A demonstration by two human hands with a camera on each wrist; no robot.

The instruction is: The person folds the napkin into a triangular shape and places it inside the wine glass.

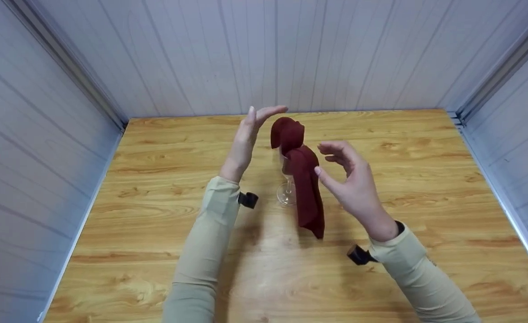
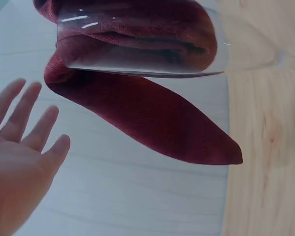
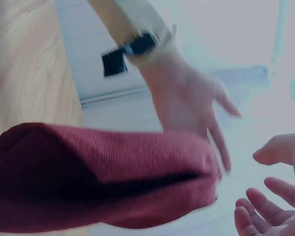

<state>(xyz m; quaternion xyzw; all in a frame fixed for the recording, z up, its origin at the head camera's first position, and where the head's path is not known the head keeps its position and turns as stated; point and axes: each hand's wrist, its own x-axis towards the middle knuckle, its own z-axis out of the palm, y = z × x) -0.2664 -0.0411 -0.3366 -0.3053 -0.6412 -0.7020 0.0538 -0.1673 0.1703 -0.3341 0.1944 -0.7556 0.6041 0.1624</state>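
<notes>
A clear stemmed glass (image 1: pixel 288 194) stands upright on the table with a dark red cloth napkin (image 1: pixel 308 193) tucked into its bowl. One long end of the napkin drapes over the near right side, and a shorter fold hangs over the far left. Through the glass bowl in the left wrist view, the bunched napkin (image 2: pixel 137 39) shows inside. My left hand (image 1: pixel 246 139) is raised left of the glass, fingers extended, apart from the cloth. To the right, my right hand (image 1: pixel 351 179) holds nothing, its fingers loosely bent beside the napkin.
The wood-grain table (image 1: pixel 156 224) is bounded by a white panelled wall (image 1: pixel 255 54) at the back and by walls on the left and right. Small black wrist devices (image 1: pixel 248 200) sit at both cuffs. The glass stands near the table's middle.
</notes>
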